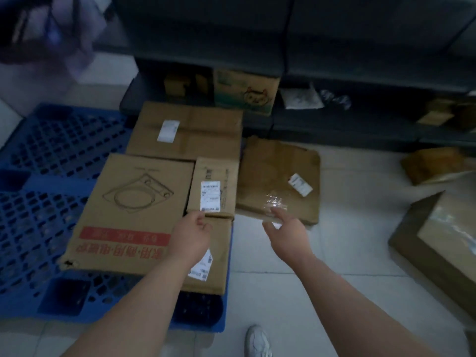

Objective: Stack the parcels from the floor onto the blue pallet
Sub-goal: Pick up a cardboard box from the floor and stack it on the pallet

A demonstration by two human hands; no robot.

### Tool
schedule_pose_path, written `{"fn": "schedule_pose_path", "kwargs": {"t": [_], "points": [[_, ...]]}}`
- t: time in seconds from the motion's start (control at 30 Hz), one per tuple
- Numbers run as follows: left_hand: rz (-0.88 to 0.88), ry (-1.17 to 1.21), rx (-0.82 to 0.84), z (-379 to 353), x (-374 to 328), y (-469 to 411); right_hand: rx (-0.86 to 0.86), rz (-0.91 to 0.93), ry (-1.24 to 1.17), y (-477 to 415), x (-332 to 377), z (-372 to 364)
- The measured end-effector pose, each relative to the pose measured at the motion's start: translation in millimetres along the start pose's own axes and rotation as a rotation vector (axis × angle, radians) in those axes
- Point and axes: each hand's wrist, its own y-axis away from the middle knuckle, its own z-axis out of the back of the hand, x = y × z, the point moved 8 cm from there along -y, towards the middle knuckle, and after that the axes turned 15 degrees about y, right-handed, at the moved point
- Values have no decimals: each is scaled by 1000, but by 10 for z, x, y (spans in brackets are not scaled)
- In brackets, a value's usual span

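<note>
Left grip: your left grip [190,238] hangs over the pallet's near right corner, at the near edge of the small labelled box [213,186]. The fingers are loosely curled and hold nothing. You cannot tell from here whether they touch the box.
Right grip: your right grip [286,233] is released, fingers stretched forward to the near edge of the flat parcel [278,171]. The fingertips are at its taped patch, with nothing grasped.
Flat parcel: it lies on the tiled floor [322,266], just beside the right edge of the blue pallet [51,150], with a white label skewed on top.
On the pallet: a large box with a line drawing [128,215] lies flat at the front. A wide box [201,130] lies behind it. The small labelled box sits to the right, and a low box [219,253] lies nearer you, partly under your left wrist.
Left on the floor: a big parcel [438,248] at the right edge and a smaller blurred one [432,163] farther back.
Behind: dark shelving [334,60] with cartons on its lowest level.
Below: one pale shoe [257,341] on the tiles.
</note>
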Motion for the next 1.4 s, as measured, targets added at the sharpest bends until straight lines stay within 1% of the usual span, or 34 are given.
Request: {"fn": "schedule_pose_path", "kwargs": {"t": [0.13,0.27,0.4,0.53,0.67,0.8,1.03,1.23,1.4], "points": [[-117,-67,65,-165,-893,473,-132,-45,12,495,-233,1086],[-247,-160,159,-567,-1704,998,-252,-124,29,1037,-671,2024],[-350,-225,266,-1193,-2331,1577,-348,-212,0,1587,-1227,2734],[-438,-282,403,-1968,-2773,2197,-377,-287,-15,2067,-1874,3228],[-479,-302,522,-2735,-2981,2774,-393,-362,-87,2490,-2540,3582],[-488,-346,631,-3645,-3107,3441,-422,-448,-146,2888,-3440,3948],[-461,-351,739,-5072,-3123,4278,-439,-612,-252,3267,-4925,4503],[-442,-390,791,-5947,-3084,4590,-415,-662,-289,3199,-5784,4736],[-419,-439,778,-6530,-3138,4411,-377,-694,-329,2859,-6242,4838]]}}
